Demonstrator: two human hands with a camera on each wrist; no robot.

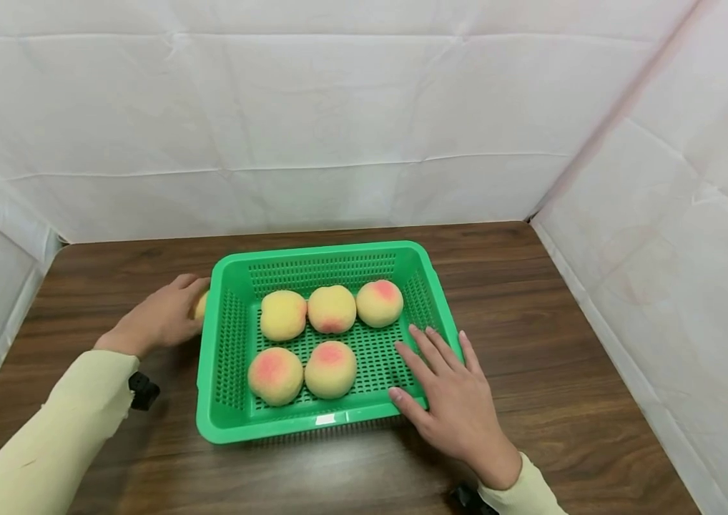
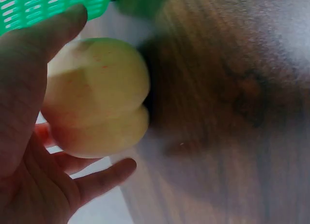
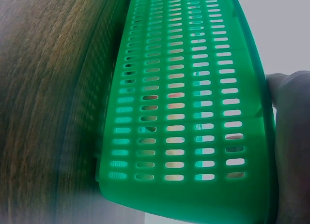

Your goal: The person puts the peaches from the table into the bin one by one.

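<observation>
A green plastic basket [image 1: 315, 425] holds several peaches, three in a back row with one peach [image 1: 332, 310] in its middle, and two in a front row. Just outside the basket's left wall, my left hand [image 1: 161, 315] grips another peach [image 2: 99, 98], yellow with a reddish flush. The thumb lies along one side of this peach and the fingers reach around the other; in the head view the hand mostly hides it. My right hand [image 1: 450, 400] rests over the basket's front right corner, fingers spread across the rim and above the inside.
The basket stands on a dark brown wooden table [image 1: 563, 372]. White sheeting [image 1: 338, 107] hangs behind the table and along both sides. A dark wrist device [image 1: 143, 391] sits at the left sleeve cuff.
</observation>
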